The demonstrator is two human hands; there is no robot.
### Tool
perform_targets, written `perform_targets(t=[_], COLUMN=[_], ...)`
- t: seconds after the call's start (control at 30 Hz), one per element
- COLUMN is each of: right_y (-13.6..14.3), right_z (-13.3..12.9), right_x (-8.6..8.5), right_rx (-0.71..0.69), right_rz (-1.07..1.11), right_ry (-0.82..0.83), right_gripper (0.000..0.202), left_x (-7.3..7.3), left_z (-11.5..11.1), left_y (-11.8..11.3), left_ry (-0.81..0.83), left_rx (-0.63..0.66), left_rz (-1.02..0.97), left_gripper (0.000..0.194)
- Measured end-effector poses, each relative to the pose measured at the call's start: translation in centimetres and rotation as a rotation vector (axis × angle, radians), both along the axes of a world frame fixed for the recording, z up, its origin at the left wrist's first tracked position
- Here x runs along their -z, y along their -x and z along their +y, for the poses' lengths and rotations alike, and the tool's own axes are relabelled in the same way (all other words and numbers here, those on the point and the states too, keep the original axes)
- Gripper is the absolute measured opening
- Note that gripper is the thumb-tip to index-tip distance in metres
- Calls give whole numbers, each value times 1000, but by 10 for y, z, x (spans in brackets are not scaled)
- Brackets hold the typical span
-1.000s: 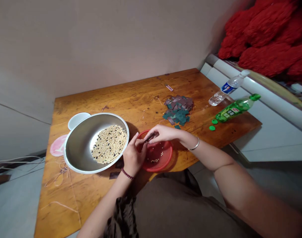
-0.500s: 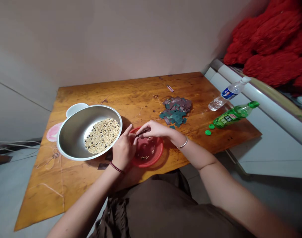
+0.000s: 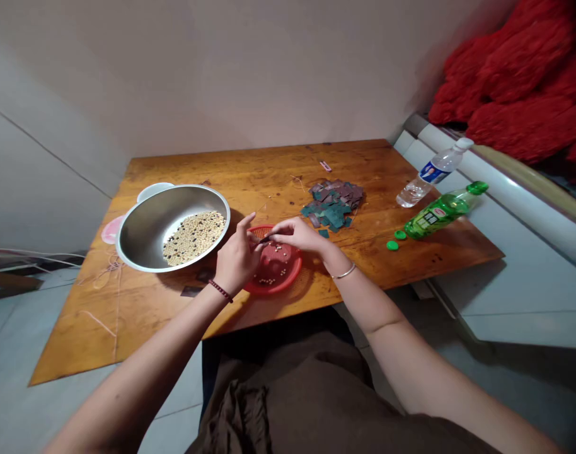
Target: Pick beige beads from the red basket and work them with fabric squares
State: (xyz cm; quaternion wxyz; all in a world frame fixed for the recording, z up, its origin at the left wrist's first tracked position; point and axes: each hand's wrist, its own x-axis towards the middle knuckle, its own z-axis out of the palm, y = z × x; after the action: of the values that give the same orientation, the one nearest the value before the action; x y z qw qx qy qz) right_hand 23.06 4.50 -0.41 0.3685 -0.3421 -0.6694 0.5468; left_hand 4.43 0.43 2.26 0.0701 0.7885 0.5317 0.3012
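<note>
My left hand [image 3: 236, 257] and my right hand [image 3: 295, 235] meet over the far rim of a red plastic basket [image 3: 295, 272]. Between their fingertips is a thin dark piece [image 3: 267, 239], seen edge-on; it resembles the fabric scraps, but its exact kind is unclear. The left index finger points upward while the thumb presses toward the piece. My right fingers pinch its other side. A few pale beans lie in the basket. Left of my left hand, a steel basin [image 3: 141, 230] holds many pale beans [image 3: 196, 238] mixed with black ones.
Green and brown fabric scraps [image 3: 335, 203] are piled beyond the basket on the wooden table [image 3: 250, 165]. A clear water bottle [image 3: 430, 173] and a green bottle [image 3: 443, 211] stand at the right, near two green caps [image 3: 392, 245]. Loose string [image 3: 109, 268] lies at the left.
The view has shifted, so the table and its contents sit slightly higher in the picture. My hands stay together at the basket with the dark piece between them.
</note>
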Motion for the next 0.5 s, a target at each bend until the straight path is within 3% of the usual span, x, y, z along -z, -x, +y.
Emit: perform_targets(t=[0.23,0.5], right_y=[7,11], right_z=[-11,-7], right_x=[1,0], right_rx=[274,389], right_rz=[-137,-144], right_ry=[-355,-381], right_gripper=[18,18], left_x=[2,0], left_z=[0,26], left_y=[-2,1], left_ry=[-49,-48], left_rx=[-11,106], left_rz=[35,17], left_gripper=[63,60])
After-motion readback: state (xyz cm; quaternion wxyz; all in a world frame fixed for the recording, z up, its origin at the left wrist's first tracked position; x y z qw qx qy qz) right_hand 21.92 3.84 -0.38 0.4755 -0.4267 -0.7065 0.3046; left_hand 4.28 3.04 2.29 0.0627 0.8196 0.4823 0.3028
